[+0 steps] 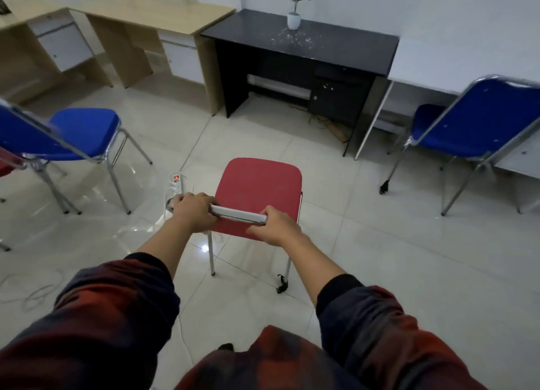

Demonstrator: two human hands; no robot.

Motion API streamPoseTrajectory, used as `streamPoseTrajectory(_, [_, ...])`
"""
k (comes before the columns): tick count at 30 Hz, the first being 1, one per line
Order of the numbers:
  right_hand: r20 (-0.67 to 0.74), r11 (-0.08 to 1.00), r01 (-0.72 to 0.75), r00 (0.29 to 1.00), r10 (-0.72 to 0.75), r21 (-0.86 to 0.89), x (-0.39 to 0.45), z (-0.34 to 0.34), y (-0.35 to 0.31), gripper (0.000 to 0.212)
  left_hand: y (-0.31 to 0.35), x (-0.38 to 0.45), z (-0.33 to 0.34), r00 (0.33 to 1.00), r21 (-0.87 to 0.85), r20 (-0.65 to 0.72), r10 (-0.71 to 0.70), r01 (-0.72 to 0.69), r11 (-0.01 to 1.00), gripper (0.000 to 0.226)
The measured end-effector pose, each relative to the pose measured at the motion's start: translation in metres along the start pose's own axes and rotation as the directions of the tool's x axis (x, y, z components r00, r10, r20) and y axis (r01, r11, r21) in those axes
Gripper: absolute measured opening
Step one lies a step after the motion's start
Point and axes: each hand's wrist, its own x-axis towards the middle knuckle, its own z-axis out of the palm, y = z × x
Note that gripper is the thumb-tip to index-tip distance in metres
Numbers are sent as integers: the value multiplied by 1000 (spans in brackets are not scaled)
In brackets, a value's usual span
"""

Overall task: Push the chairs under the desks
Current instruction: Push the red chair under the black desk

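Head view: both hands, left hand (pixel 193 212) and right hand (pixel 276 226), wrap the red chair (pixel 258 185) top, ready to push toward the black table (pixel 336 50).

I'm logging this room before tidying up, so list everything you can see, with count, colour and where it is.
red chair: one, red seat, centre floor, top rail gripped
blue chairs: two, blue, floor left and right
wooden desks: two, light wood, back left
black desk: one, black, back centre
potted plant: one, green in white pot, on black desk
white desk: one, white, right, partly hidden
power strip: one, white, red light, floor left of red chair
left hand, right hand: both on the chair's rail
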Motion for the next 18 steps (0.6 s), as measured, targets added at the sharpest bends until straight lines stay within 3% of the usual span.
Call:
streamPoseTrajectory(4, [51, 996, -92, 995, 91, 1, 6, -8, -10, 57, -2, 6, -3, 998, 15, -10, 56, -56, 998, 40])
streamPoseTrajectory(10, [2, 948, -207, 977, 213, -244, 23, -3, -39, 65, -14, 18, -5, 986, -71, -8, 164, -164, 984, 36])
streamPoseTrajectory(13, [-14, 927, -270, 961, 276, -260, 36, -1, -48, 68, -21, 30, -9, 977, -123, -23, 211, -213, 969, 34])
streamPoseTrajectory(18, [-29, 894, -273, 959, 281, -354, 60, -11, -63, 53, -36, 68, -22, 965, -188, 24, 260, -251, 949, 29])
